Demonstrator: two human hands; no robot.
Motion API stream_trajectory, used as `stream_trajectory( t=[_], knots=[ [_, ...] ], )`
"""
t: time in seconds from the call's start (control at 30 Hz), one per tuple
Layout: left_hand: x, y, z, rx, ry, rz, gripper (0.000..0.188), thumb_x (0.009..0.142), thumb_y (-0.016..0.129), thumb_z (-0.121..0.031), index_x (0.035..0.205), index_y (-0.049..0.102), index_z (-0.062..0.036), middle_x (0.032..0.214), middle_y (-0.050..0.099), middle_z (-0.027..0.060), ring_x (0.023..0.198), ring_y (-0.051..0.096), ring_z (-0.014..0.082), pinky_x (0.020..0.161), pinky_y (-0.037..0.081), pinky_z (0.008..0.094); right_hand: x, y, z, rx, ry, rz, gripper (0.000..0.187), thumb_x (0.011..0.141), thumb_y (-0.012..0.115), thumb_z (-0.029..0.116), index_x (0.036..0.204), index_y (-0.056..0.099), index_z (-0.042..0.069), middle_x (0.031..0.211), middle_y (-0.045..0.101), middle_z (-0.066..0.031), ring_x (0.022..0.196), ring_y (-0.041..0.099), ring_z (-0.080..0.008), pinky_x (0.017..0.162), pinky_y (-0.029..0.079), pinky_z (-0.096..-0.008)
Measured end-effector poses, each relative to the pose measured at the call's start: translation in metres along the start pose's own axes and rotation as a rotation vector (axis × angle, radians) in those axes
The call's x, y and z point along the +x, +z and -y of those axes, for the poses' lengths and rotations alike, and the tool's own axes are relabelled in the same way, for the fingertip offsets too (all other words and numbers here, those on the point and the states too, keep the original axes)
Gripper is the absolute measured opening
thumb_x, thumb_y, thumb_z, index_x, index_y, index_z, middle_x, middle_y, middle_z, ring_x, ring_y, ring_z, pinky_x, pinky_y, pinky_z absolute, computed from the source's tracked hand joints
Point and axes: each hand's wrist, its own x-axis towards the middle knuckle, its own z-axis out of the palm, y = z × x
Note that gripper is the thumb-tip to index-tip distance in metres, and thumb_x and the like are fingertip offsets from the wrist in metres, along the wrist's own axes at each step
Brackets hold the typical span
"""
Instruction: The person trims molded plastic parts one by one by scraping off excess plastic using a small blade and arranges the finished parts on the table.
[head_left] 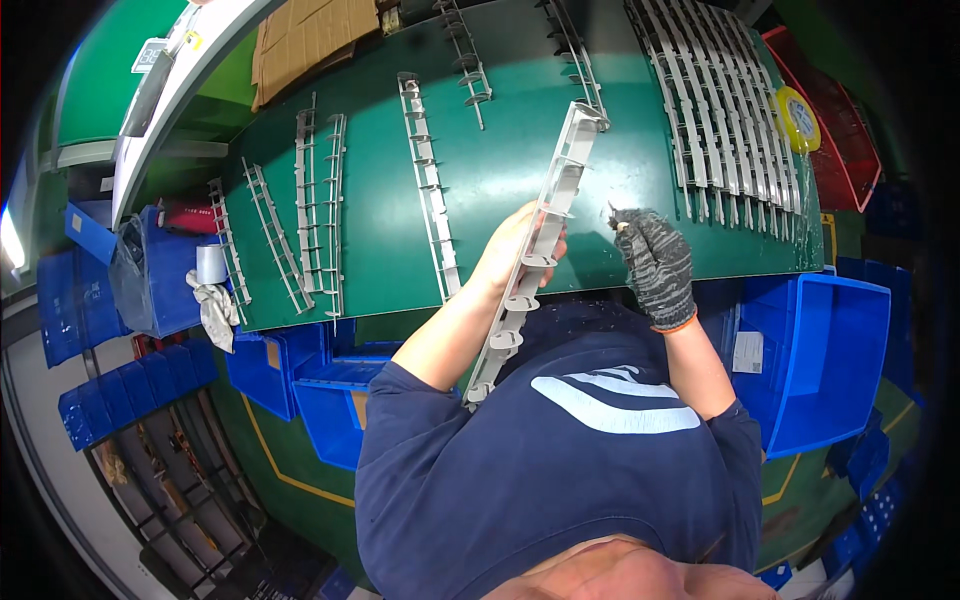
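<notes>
My left hand, bare, is wrapped round a long grey strip with raised cross tabs. The strip slants from near my chest up over the green table. To its right, my right hand wears a grey knitted glove with an orange cuff. Its fingers are closed round a small dark tool with a thin pointed tip, mostly hidden by the glove. The tip is apart from the strip. Another tabbed strip lies on the table left of my left hand.
More tabbed strips lie at the table's left and far side. A row of several strips lies at the right, beside a yellow round tape roll and a red bin. Blue bins stand below the near edge.
</notes>
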Motion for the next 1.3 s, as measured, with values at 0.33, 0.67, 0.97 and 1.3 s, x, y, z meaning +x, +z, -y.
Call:
stream_trajectory(
  t=[0.33,0.67,0.97,1.3],
  knots=[
    [0.0,-0.004,0.002,0.374,0.123,-0.107,0.029,0.081,0.049,-0.03,0.069,0.052,-0.0038,0.059,0.043,-0.0023,0.052,0.038,0.0041,0.047,0.029,0.0173,0.011,-0.003,0.031,0.065,0.256,0.256,0.014,0.077,0.048,0.013,0.077,0.057,0.002,0.063,0.053,-0.0107,0.056,0.052,-0.0243,0.052,0.041,-0.0333],
    [0.008,-0.009,0.016,0.776,0.503,-0.189,0.026,0.079,0.052,-0.02,0.061,0.05,-0.0003,0.066,0.046,0.0014,0.059,0.04,0.0079,0.055,0.031,0.0203,0.005,0.004,-0.004,-0.164,-0.27,0.443,0.017,0.071,0.048,0.009,0.087,0.054,0.005,0.074,0.053,-0.0085,0.063,0.053,-0.0214,0.054,0.042,-0.0328],
    [0.006,-0.021,0.017,0.369,0.159,-0.067,0.028,0.08,0.05,-0.021,0.063,0.05,0.0007,0.071,0.045,-0.0008,0.061,0.037,0.0058,0.056,0.031,0.02,0.01,-0.007,0.018,0.797,0.718,0.216,0.023,0.079,0.05,0.026,0.078,0.054,0.003,0.053,0.049,-0.0014,0.036,0.039,-0.0051,0.034,0.03,-0.0174],
    [-0.016,-0.057,0.007,0.578,0.015,0.138,0.027,0.081,0.047,-0.024,0.096,0.049,-0.0017,0.093,0.052,0.0061,0.087,0.048,0.0128,0.076,0.036,0.0253,0.044,-0.051,-0.001,0.879,0.526,-0.315,0.007,0.075,0.05,0.01,0.081,0.054,0.007,0.059,0.05,0.0014,0.039,0.038,-0.0044,0.033,0.03,-0.0147]
  ],
)
